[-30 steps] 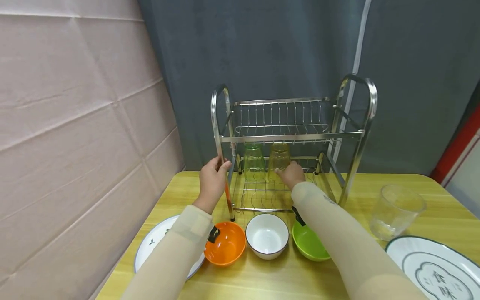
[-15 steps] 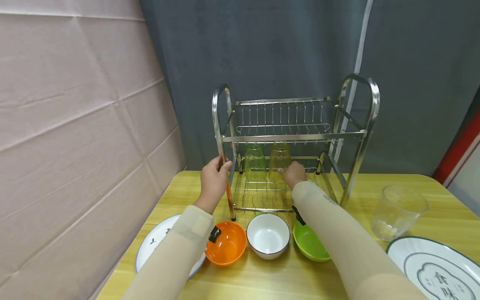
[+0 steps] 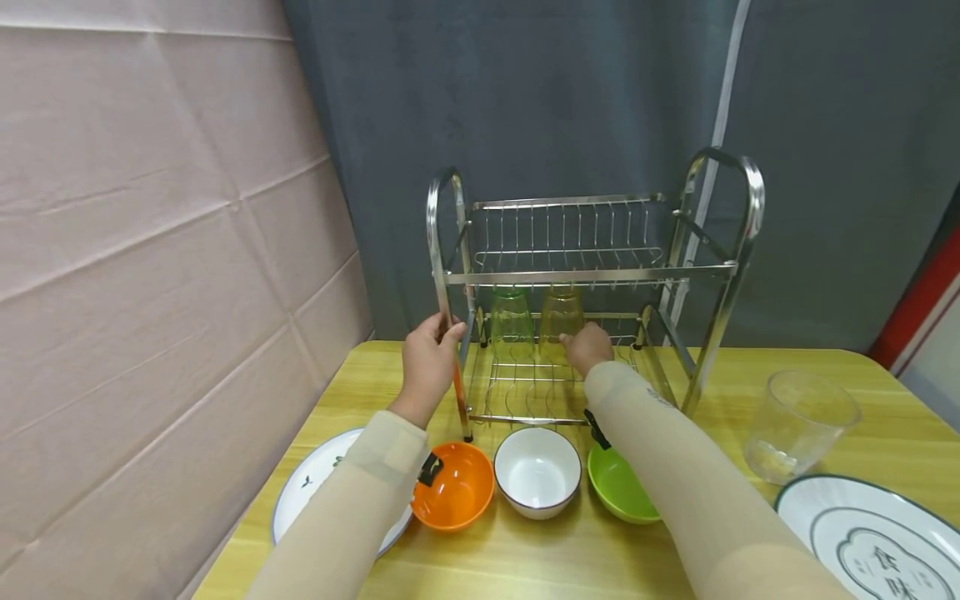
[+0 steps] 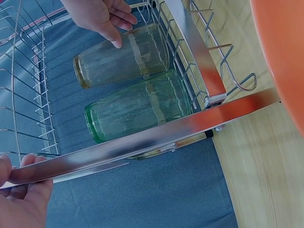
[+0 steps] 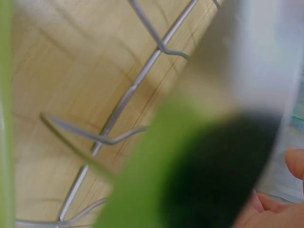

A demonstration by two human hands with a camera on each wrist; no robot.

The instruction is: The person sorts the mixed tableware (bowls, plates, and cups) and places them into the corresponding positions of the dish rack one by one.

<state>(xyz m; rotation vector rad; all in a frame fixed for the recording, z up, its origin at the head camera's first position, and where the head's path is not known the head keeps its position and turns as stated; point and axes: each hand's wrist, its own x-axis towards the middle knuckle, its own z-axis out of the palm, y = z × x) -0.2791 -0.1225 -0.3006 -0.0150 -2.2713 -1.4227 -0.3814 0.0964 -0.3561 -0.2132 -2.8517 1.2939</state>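
Observation:
My left hand (image 3: 429,362) grips the front left post of a two-tier metal dish rack (image 3: 585,275); in the left wrist view its fingers curl round that post. My right hand (image 3: 589,348) reaches into the lower tier, beside a yellow glass (image 3: 558,312). In the left wrist view, the right thumb lies over the near edge of that glass and the other fingers are loosely bent beside it. Next to it on the left, a green glass (image 3: 512,321) stands upside down like the yellow one. The right wrist view is largely blocked by a blurred rack bar.
In front of the rack are an orange bowl (image 3: 453,492), a white bowl (image 3: 537,471) and a green bowl (image 3: 621,487). A plate (image 3: 300,492) lies partly under my left forearm. To the right are a clear glass (image 3: 798,425) and a patterned plate (image 3: 862,525).
The right thumb has drawn slightly to the right across the yellow glass. My left hand stays on the post, and both glasses keep their places.

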